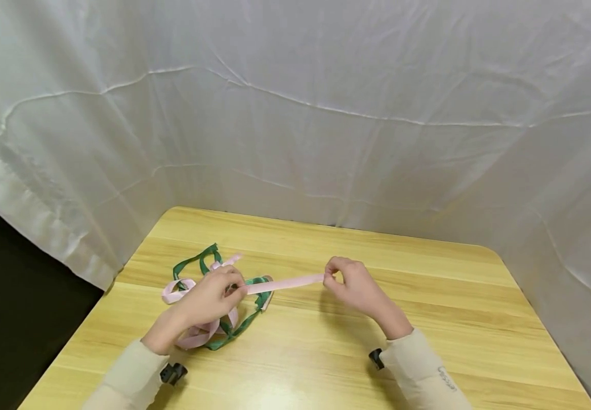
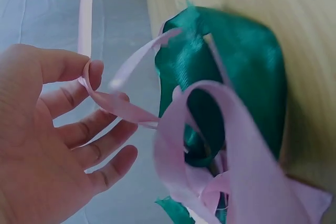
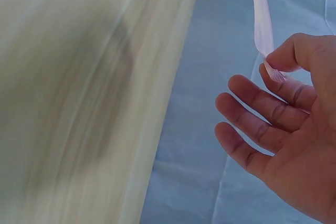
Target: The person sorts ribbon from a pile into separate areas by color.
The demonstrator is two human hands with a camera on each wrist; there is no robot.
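A pink ribbon [image 1: 286,283] stretches nearly straight between the two hands, above the table. My left hand [image 1: 212,296] pinches it between thumb and index finger; the other fingers are spread in the left wrist view. My right hand [image 1: 354,285] pinches the ribbon's frayed end [image 3: 276,74] between thumb and index finger. Below and around the left hand lies a loose heap of pink loops [image 2: 247,145] and a green ribbon [image 2: 252,61]. Part of the heap is hidden by the left hand in the head view.
The ribbons lie on the left part of a light wooden table [image 1: 429,307]. A pale cloth curtain [image 1: 326,159] hangs behind the table and at its sides. Small black devices [image 1: 173,373] are worn at both wrists, by the beige sleeves [image 1: 134,370].
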